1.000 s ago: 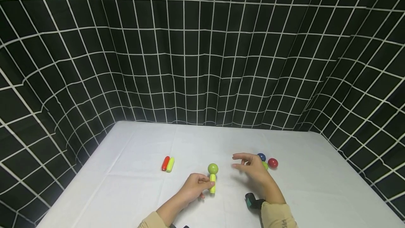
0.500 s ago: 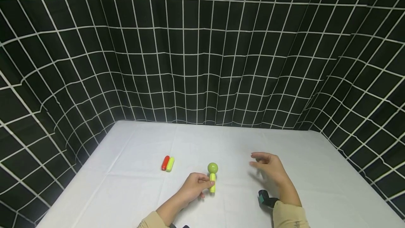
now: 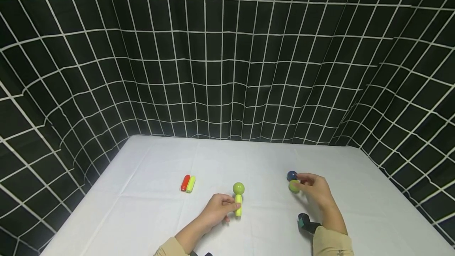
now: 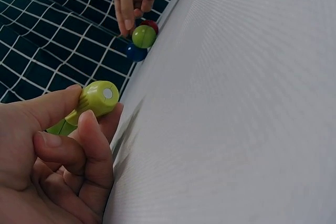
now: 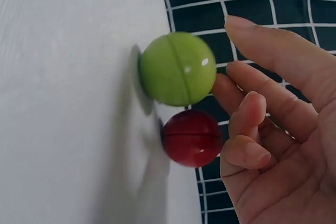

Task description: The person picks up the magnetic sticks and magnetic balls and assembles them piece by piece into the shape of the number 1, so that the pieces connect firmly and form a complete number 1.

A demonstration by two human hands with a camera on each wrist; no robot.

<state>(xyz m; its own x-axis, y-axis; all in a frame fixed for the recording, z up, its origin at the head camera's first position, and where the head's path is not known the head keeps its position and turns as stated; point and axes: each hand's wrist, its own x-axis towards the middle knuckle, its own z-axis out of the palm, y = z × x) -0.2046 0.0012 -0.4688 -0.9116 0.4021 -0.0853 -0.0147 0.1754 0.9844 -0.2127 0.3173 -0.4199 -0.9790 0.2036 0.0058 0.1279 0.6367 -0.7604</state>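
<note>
Red ball [image 5: 192, 138] hidden, head view

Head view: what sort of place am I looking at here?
Most likely a staged recording booth: a black, white-gridded curtain surrounds the back and sides, a white cloth covers the table, and a dark device is worn at the person's right wrist.

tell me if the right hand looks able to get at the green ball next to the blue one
Probably yes: the right hand is right beside the green ball with nothing in its fingers, and nothing visibly blocks the way, though the blue ball sits close by.
</note>
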